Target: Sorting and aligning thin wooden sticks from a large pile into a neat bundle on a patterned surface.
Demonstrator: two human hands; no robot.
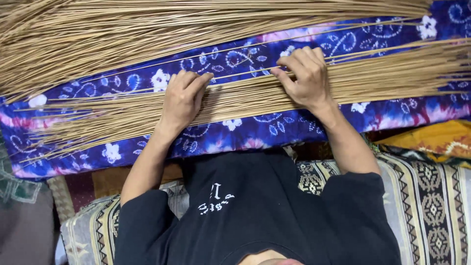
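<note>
Both hands are down on the near bundle of thin tan sticks [255, 98], which lies flat across the blue-and-purple patterned cloth [294, 130], running from nine o'clock to three o'clock; the left hand [182, 100] rests palm-down on it, fingers [196, 84] curled loosely over the top of the sticks, pressing rather than clenching; the right hand [305, 78], over at two o'clock from the left, has its fingertips [279, 72] pinched on a few single sticks at the bundle's far edge, the rest of the hand lying on the bundle; a second, larger heap of sticks [147, 34] spreads along twelve o'clock, apart from the hands; at five o'clock a striped woven cushion [431, 206] sits beside the person's black shirt [255, 206], with an orange patterned fabric [436, 140] at three o'clock.
</note>
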